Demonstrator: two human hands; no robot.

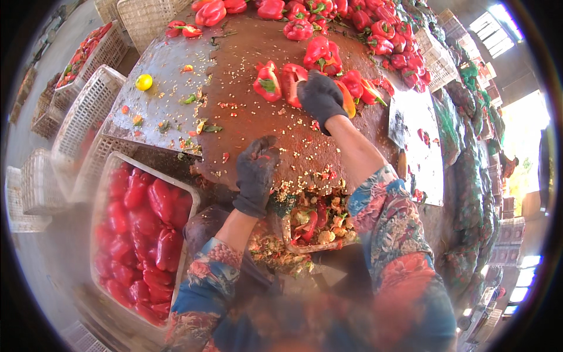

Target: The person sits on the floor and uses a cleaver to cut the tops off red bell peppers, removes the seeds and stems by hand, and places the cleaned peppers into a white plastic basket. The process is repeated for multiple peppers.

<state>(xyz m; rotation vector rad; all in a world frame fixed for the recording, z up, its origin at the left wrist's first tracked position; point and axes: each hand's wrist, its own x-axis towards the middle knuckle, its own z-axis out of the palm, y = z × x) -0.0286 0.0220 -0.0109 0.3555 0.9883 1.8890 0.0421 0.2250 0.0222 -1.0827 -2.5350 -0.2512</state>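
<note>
My right hand [320, 99], in a dark glove, reaches over the brown tabletop [246, 123] and touches a cut red bell pepper [291, 84]. Its fingertips are hidden beneath the glove, so its grip cannot be told. Another opened pepper [268, 82] with a green stem lies just left of that one. Whole red peppers [323, 55] sit beyond the hand, and cut pieces [368, 93] lie to its right. My left hand [257, 169], gloved too, hovers near the table's front edge with its fingers curled; whether something small is inside is unclear. Pale seeds are scattered between the hands.
A crate of red pepper pieces [145, 229] stands at lower left. Below the table edge is a bin [288, 233] of cores and scraps. A yellow round object [144, 82] rests on the grey board [162, 66]. A pepper heap [391, 39] fills the far right; a knife handle [402, 163] lies at right.
</note>
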